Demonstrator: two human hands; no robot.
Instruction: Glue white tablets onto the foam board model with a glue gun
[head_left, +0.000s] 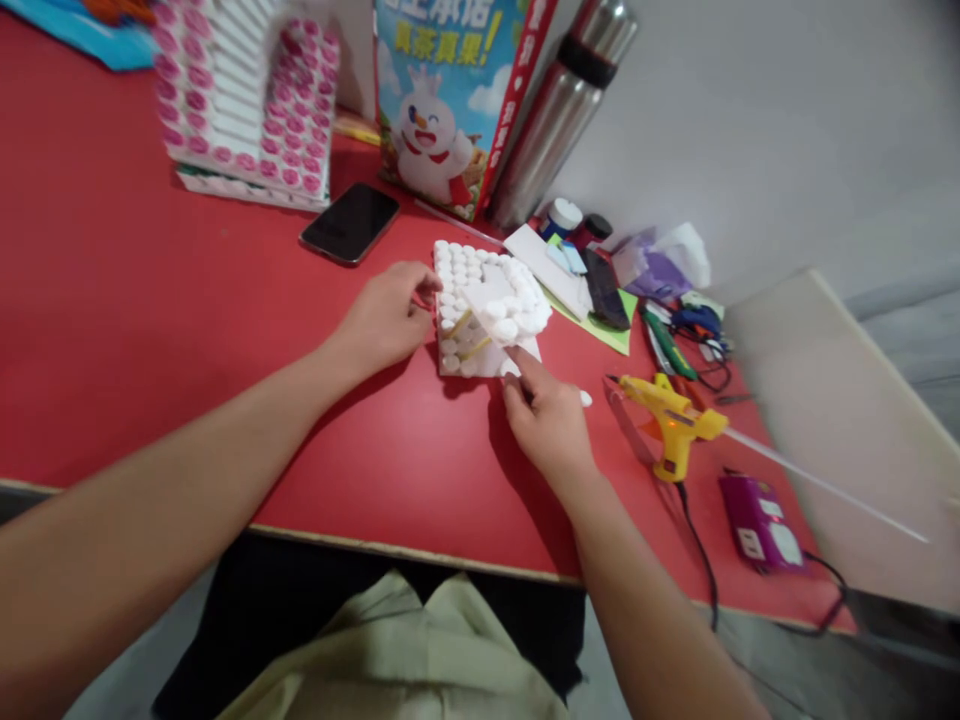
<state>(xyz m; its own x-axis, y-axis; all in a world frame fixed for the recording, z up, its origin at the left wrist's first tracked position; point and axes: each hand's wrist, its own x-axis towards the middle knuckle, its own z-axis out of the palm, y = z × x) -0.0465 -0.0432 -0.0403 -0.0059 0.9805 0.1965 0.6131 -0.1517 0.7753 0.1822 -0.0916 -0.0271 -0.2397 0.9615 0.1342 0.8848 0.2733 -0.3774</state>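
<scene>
A small white craft model [459, 275] stands on the table, its base and wall covered with rows of round white pieces, with a tilted flat panel and a puffy white cluster on top. My left hand [390, 315] holds the model's left edge with curled fingers. At its front right corner, my right hand [551, 415] has thumb and forefinger closed on a small white round piece [510, 368], partly covered by the fingers. Another white piece [586, 398] lies just right of that hand.
A yellow glue gun [671, 415] with a long glue stick stands at right, beside a purple power box [763, 525]. Behind are a phone [351, 224], a pink-and-white model [247, 110], a printed bag [442, 100], a steel flask [559, 115] and green-handled pliers [667, 340].
</scene>
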